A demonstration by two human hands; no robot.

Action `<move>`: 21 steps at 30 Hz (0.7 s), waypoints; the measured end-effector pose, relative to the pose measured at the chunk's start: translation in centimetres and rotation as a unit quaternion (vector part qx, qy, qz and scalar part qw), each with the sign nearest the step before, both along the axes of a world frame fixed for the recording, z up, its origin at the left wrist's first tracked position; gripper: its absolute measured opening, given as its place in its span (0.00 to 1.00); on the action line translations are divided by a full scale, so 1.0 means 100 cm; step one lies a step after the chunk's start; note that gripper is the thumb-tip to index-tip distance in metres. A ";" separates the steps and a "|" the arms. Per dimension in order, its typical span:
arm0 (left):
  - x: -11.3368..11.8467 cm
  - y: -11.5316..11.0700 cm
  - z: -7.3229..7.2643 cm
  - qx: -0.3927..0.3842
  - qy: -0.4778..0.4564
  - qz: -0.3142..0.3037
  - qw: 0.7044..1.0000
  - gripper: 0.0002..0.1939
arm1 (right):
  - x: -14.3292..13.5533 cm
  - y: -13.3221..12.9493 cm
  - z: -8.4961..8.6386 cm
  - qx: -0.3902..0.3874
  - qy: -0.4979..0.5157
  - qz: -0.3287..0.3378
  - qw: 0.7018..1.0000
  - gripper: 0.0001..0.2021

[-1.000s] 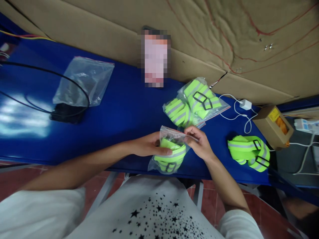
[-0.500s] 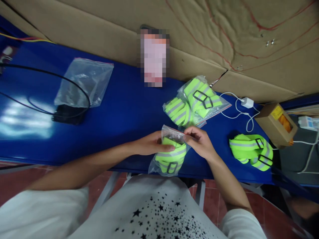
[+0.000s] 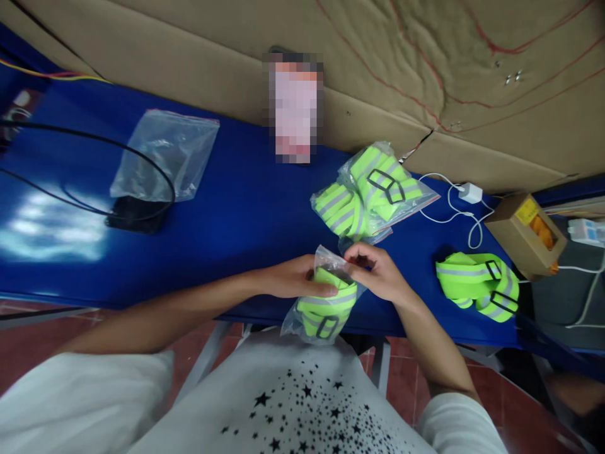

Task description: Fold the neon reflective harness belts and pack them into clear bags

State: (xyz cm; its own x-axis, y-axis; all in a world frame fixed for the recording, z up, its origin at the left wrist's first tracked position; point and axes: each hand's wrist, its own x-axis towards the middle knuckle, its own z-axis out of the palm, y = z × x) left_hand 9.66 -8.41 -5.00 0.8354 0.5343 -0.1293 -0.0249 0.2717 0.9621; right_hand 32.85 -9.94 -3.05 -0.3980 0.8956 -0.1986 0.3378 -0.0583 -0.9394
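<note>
A clear zip bag (image 3: 292, 320) is held at the table's front edge, with a folded neon-yellow reflective strap (image 3: 326, 309) inside it. My left hand (image 3: 295, 277) grips the bag and the strap from the left, thumb across the front. At the bag's upper right corner, my right hand (image 3: 375, 268) pinches the rim between thumb and fingers. Just beyond the hands lie bagged reflective straps (image 3: 378, 183) with black buckles. A loose reflective strap (image 3: 475, 284), unbagged, rests to the right.
On the left of the blue table (image 3: 246, 189) lie an empty zip bag (image 3: 165, 154), a black object (image 3: 135, 214) and a looping black cable (image 3: 142, 151). A white charger (image 3: 471, 193) with its cord and a cardboard box (image 3: 520, 230) stand at right. A blurred-out item (image 3: 295, 113) leans at the back.
The bag's opening has tilted slightly in my hands, its top edge shifting a little right and down. Both hands keep their hold. The view has shifted slightly.
</note>
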 end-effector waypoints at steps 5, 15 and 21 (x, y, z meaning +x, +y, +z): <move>0.003 -0.003 -0.001 0.026 0.009 -0.002 1.000 0.19 | -0.002 0.000 0.002 0.009 0.016 0.019 1.000 0.02; 0.006 -0.005 -0.001 0.049 0.012 -0.033 0.998 0.19 | 0.000 -0.001 0.003 -0.009 0.005 0.048 0.999 0.05; 0.005 -0.004 0.001 0.053 0.048 0.042 0.997 0.18 | 0.001 0.001 0.002 0.017 -0.011 0.007 1.000 0.05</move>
State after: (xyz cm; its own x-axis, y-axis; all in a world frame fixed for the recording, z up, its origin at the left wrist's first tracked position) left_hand 10.18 -8.80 -4.90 0.7731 0.6175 -0.1453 0.0497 0.1694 0.9843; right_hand 32.98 -9.83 -2.82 -0.4066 0.8961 -0.1778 0.3590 -0.0222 -0.9331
